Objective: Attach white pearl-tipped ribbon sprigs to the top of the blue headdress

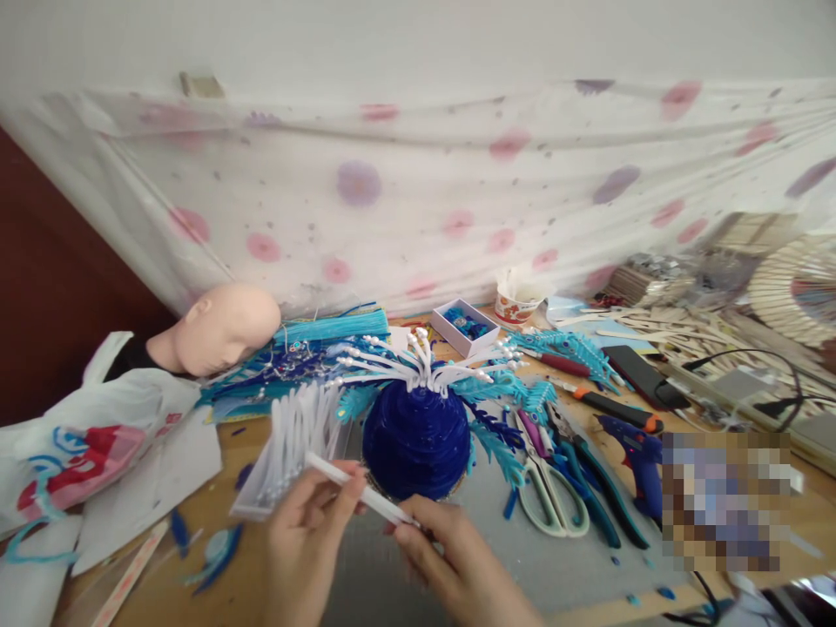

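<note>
Both of my hands hold a white fuzzy strip, slanted down to the right in front of a dark blue dome. My left hand pinches it near its upper left end. My right hand is closed on the lower right end; its tip is hidden by the fingers. White stems with pearl-like tips fan out from the top of the dome. Turquoise feathery pieces spread at its sides. Just left of my left hand, a clear tray holds several similar white stems.
Green-handled scissors, pliers and a blue glue gun lie to the right. A white box with blue pieces stands behind. At the left are a mannequin head and a plastic bag.
</note>
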`<state>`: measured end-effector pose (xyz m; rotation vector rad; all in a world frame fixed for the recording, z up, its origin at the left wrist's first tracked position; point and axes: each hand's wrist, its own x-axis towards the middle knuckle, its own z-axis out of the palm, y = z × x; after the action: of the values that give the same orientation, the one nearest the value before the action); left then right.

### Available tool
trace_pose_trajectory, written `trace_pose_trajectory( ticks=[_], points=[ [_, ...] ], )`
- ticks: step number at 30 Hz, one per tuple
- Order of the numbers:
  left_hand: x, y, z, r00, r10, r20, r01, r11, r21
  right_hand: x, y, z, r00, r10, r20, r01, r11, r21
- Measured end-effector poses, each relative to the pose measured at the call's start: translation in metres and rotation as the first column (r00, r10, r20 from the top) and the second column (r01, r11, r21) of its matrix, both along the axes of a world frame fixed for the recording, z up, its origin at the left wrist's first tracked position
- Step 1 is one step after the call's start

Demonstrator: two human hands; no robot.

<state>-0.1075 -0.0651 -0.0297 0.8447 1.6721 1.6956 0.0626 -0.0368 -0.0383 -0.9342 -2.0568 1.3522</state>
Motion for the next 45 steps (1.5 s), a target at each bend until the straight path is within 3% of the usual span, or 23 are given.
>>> trace_pose_trajectory(
  ticks=[3,6,9,12,16,19,24,26,29,34,41,45],
  points=[
    [-0.023,-0.012,0.001,0.996,0.02,-0.089,-0.025,0.998,-0.056,0.018,0.0,0.001,0.998,-0.041,0.052,0.035,0.994,0.107],
    [-0.047,-0.021,-0.001,0.958,-0.163,-0.237,0.137,0.983,-0.122,0.036,0.0,0.008,0.996,-0.09,0.021,0.087,0.988,0.127],
    [-0.053,-0.022,-0.007,0.873,-0.372,-0.314,0.324,0.925,-0.196,0.046,0.001,0.015,0.971,-0.22,-0.095,0.229,0.969,0.094],
    [-0.035,-0.019,-0.014,0.807,-0.539,-0.24,0.483,0.837,-0.256,0.043,0.001,0.016,0.901,-0.332,-0.278,0.339,0.94,-0.022],
    [0.004,-0.016,-0.016,0.774,-0.63,-0.053,0.611,0.767,-0.194,0.023,0.002,0.008,0.901,-0.271,-0.339,0.237,0.962,-0.138],
    [0.023,-0.016,-0.012,0.776,-0.63,0.002,0.62,0.763,-0.186,0.013,0.002,0.003,0.947,-0.235,-0.218,0.229,0.972,-0.053],
    [0.027,-0.012,-0.008,0.727,-0.685,-0.047,0.662,0.717,-0.221,0.02,0.004,0.01,0.981,-0.178,-0.078,0.186,0.976,0.112],
    [0.028,-0.011,-0.011,0.73,-0.678,-0.087,0.654,0.729,-0.203,0.021,0.003,0.013,0.986,-0.16,-0.041,0.163,0.983,0.078],
    [0.029,-0.009,-0.021,0.769,-0.608,-0.195,0.585,0.794,-0.166,0.018,0.002,0.01,0.984,-0.176,-0.023,0.176,0.984,-0.007],
    [0.028,-0.008,-0.035,0.813,-0.477,-0.335,0.469,0.876,-0.111,0.01,0.005,0.001,0.979,-0.202,0.017,0.199,0.974,0.109],
    [0.024,-0.008,-0.031,0.756,-0.519,-0.399,0.502,0.851,-0.154,0.003,0.014,0.012,0.976,-0.209,-0.054,0.216,0.933,0.289],
    [0.025,-0.01,-0.035,0.791,-0.505,-0.347,0.477,0.863,-0.168,-0.004,0.015,0.01,0.981,-0.183,-0.063,0.191,0.97,0.152]
  ],
)
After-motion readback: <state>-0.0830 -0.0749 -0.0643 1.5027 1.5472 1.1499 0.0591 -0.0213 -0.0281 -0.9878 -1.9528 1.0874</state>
